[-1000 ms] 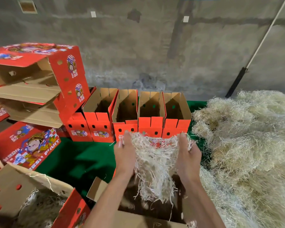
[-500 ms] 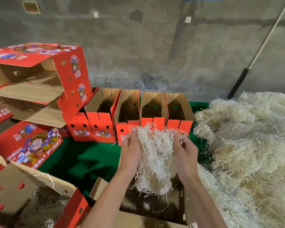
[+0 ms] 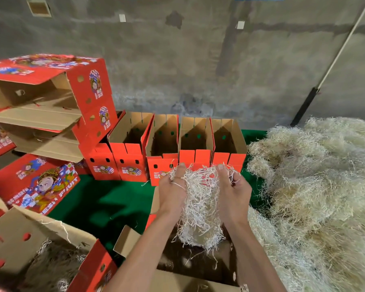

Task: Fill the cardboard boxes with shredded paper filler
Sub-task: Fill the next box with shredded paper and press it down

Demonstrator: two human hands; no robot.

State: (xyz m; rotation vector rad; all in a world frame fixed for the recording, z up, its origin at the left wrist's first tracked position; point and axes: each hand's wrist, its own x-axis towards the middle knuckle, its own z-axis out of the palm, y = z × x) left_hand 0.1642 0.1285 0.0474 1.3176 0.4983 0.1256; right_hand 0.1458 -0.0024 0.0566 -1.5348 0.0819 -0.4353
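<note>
The row of open boxes [image 3: 177, 148] at the back is bright orange-red outside and plain brown cardboard inside, with small dark punch holes and a little multicoloured printed emblem low on the fronts. The stacked boxes [image 3: 51, 98] at left carry the same red, with a blue-and-white chequered emblem on the end panels. The flat box [image 3: 36, 184] below them shows a cartoon figure in yellow, blue and white on red. The bench cover [image 3: 105, 203] is deep green. The clump of shredded paper [image 3: 198, 203] is off-white; the big heap [image 3: 316, 186] at right is pale straw-cream. The wall [image 3: 198, 60] is mottled grey.
</note>
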